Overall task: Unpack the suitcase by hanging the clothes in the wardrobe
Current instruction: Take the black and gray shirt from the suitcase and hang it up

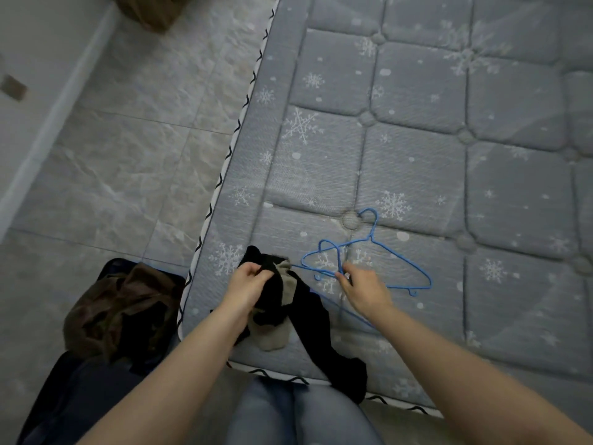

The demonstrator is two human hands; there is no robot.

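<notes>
A black and beige garment (301,319) lies over the near corner of the mattress (449,155), one end hanging off the edge. My left hand (248,281) grips its upper end. Two blue wire hangers lie on the mattress: one (398,252) is spread flat to the right, the other (324,256) overlaps it on the left. My right hand (362,289) pinches the wire of the left hanger near its neck. An open dark suitcase (80,396) sits on the floor at lower left, with brown and dark clothes (118,309) piled in it.
Grey tiled floor (134,149) runs along the left of the mattress to a wall with a white skirting board (57,110). A brown bag or cloth (150,11) lies on the floor at the top. My legs in jeans (288,412) stand at the mattress corner.
</notes>
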